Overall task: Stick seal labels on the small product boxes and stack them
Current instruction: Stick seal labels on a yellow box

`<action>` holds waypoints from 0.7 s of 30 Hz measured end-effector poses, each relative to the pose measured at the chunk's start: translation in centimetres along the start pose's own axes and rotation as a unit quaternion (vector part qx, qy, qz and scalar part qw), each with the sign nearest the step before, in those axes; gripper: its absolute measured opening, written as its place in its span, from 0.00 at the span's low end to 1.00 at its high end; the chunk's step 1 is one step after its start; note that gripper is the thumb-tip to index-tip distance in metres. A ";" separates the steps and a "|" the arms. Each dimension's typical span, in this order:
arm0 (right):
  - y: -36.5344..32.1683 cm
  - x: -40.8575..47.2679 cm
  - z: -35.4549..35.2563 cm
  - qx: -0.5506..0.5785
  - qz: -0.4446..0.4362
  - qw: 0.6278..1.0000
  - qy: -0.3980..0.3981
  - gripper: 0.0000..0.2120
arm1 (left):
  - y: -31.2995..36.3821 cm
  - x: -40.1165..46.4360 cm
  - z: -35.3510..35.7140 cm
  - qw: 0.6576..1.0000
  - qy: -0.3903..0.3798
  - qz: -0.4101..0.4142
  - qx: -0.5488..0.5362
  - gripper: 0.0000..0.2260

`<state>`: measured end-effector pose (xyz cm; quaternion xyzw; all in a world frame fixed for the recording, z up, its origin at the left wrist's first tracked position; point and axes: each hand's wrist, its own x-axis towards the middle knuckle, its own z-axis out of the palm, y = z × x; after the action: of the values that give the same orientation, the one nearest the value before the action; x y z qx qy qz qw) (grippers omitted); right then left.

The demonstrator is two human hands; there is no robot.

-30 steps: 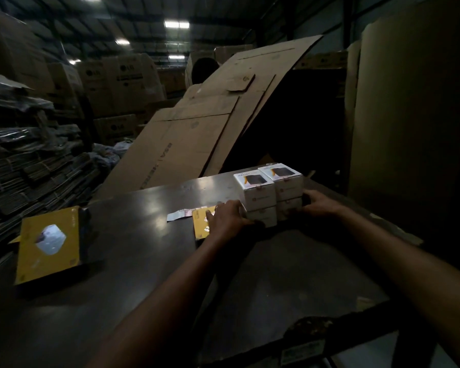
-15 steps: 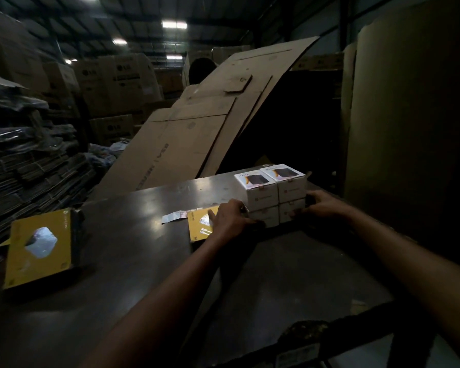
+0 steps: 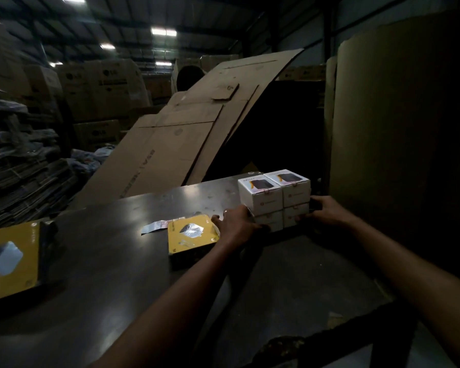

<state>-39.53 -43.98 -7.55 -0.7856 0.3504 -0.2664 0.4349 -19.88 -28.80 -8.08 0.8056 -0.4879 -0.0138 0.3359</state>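
Small white product boxes point(image 3: 274, 195) stand stacked two high and two wide near the far right of the dark table point(image 3: 104, 261). Small seal labels show on the front edges of the top two. My left hand point(image 3: 237, 225) grips the stack's lower left side. My right hand point(image 3: 322, 211) grips its lower right side, fingers curled round the bottom box. The lower boxes are partly hidden by my hands.
A yellow flat pack point(image 3: 191, 235) lies just left of my left hand, with a strip of label backing point(image 3: 154, 225) behind it. A larger yellow box point(image 3: 10, 258) sits at the table's left edge. Cardboard sheets point(image 3: 191, 134) lean behind the table; a tall board point(image 3: 398, 155) stands right.
My hands stay on the box stack. The view has shifted, so the stack and yellow packs sit a little further right in frame; the yellow flat pack shows more fully.
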 end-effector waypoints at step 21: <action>-2.4 -6.4 4.8 0.067 0.074 0.975 0.198 0.29 | -0.2 -6.2 -4.5 0.999 0.017 0.044 -0.020 0.28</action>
<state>-39.20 -35.72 -8.51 -0.6579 0.4681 -0.4067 0.4274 -21.42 -21.43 -6.59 0.7766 -0.5166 0.0043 0.3605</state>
